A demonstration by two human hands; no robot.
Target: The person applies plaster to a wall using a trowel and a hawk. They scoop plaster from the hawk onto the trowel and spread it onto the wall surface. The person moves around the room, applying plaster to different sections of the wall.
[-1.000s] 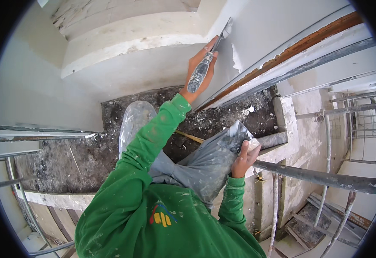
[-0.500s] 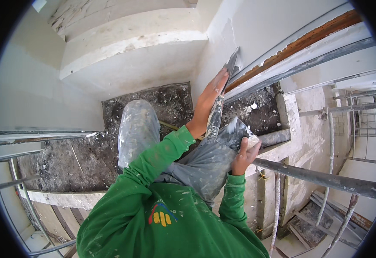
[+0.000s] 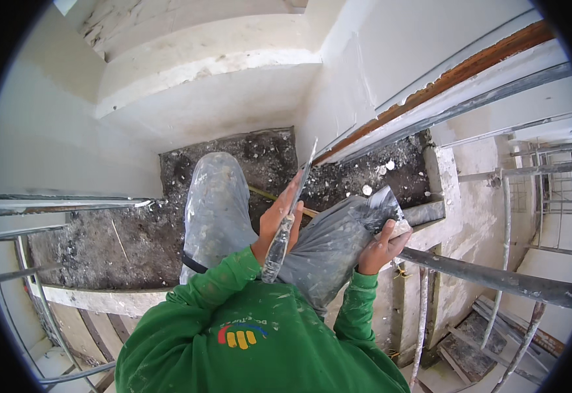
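Left hand (image 3: 279, 221) wrapped round the white-spattered dark handle of a thin metal putty knife (image 3: 277, 250), held between 2 grey-trousered legs (image 3: 217, 203) in view, blade pointing away from the body. Right hand (image 3: 384, 249) gripping a dark, flat piece (image 3: 389, 208) smeared white, beside the right knee; exact kind unclear. Green sleeves (image 3: 224, 278) plaster-flecked.

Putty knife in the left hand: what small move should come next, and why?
Probably bring the putty knife across to the whitish mass in the right hand, to wipe or reload its blade. The left hand has a firm-looking grip, the blade seems off the wall, and nothing appears to stand between the hands.
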